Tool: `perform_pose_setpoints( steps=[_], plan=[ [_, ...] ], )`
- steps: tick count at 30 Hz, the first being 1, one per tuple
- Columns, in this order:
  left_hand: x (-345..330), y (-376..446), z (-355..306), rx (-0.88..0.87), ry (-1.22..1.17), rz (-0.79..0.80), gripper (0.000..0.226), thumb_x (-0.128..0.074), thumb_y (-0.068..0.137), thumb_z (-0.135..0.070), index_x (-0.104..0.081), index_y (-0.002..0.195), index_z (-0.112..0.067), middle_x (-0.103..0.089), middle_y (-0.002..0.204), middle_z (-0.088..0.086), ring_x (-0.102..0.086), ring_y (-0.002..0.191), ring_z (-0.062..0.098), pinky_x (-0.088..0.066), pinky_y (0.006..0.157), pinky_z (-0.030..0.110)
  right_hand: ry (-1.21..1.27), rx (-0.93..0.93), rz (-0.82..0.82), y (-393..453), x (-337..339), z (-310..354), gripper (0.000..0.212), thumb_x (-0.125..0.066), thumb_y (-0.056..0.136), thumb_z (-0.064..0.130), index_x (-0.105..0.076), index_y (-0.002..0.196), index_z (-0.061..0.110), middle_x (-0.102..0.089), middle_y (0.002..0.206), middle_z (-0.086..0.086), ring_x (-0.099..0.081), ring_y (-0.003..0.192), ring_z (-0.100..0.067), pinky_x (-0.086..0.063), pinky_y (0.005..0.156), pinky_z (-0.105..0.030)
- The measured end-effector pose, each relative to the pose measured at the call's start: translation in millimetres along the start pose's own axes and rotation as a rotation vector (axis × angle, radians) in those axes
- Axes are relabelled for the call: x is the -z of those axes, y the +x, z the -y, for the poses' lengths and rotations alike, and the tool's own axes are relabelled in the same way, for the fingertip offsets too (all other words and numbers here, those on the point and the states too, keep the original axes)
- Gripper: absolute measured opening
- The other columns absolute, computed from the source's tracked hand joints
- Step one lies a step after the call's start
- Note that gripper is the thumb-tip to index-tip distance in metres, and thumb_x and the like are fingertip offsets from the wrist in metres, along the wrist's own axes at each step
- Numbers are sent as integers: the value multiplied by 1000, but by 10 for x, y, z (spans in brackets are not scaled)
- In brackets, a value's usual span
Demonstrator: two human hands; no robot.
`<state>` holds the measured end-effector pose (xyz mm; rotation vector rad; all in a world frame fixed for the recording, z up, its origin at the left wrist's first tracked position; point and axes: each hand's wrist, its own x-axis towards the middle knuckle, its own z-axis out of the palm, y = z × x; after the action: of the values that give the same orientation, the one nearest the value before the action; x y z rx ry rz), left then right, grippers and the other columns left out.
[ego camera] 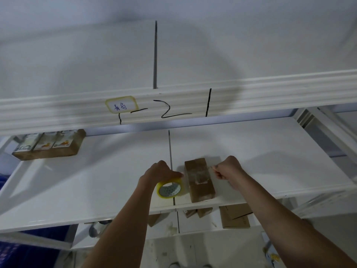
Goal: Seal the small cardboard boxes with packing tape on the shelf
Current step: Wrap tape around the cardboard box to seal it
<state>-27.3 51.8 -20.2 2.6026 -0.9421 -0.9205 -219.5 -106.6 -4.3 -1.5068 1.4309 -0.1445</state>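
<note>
**Tape stretched over a small box on the white shelf**

The left hand (161,171) is gripping a roll of yellowish clear packing tape (169,189), fingers curled over its top, the roll standing on edge on the white metal shelf (96,180). Just to the right of this hand, a small brown rectangular cardboard box (200,180) is lying on the shelf near its front edge, between the two hands. The right hand (229,168) is sitting clenched just beside the box's far right corner, its fingertips pinching what appears to be the free end of the tape (the strip itself is clear and hard to make out). A glossy band of tape is showing across the box's top.

Well to the left of the left hand, at the back of the shelf, a brown cardboard pack with printed cartons (49,145) is resting. Above both hands, a yellow-bordered handwritten label (121,104) is sticking to the upper shelf's beam. Below the hands, more flat brown cardboard boxes (234,216) are lying on the lower shelf.
</note>
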Motion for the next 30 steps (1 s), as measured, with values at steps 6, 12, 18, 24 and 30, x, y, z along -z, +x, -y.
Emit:
perform_pose_setpoints(
  steps=[6,12,18,24,30],
  plan=[
    [-55,-61,16,-15,114,-49,70,-61,61,-90,-55,68,-20,-64,69,-3,-66,65,14,-45,58,25,9,-17,21,94,35,-69,16,-73,87,5,-67,90,-10,-69,74,-18,-65,60,-23,-57,55,-29],
    [-125,-14,19,14,123,-45,74,-62,60,-89,-61,83,-18,-69,83,0,-68,71,16,-49,61,25,47,-37,57,191,-15,-177,15,-75,87,4,-65,84,-6,-73,86,-22,-69,71,-26,-63,76,-43],
    [-139,30,-20,25,149,-76,74,-63,62,-87,-63,87,-17,-68,83,-1,-68,74,17,-52,66,27,92,-53,56,268,-15,-211,14,-73,88,2,-64,79,-4,-73,85,-21,-68,72,-26,-62,76,-44],
    [-142,77,-48,23,162,-94,69,-65,66,-83,-61,89,-18,-66,84,-2,-65,73,16,-48,66,26,67,-98,50,336,-56,-248,14,-73,88,3,-66,78,-5,-74,85,-20,-68,69,-26,-63,72,-42],
    [-213,122,-87,11,208,-118,67,-68,69,-78,-63,98,-17,-66,87,-2,-65,75,15,-51,72,27,31,-142,48,371,-151,-288,13,-73,88,4,-65,81,-4,-73,88,-22,-68,68,-28,-63,69,-43]
  ],
)
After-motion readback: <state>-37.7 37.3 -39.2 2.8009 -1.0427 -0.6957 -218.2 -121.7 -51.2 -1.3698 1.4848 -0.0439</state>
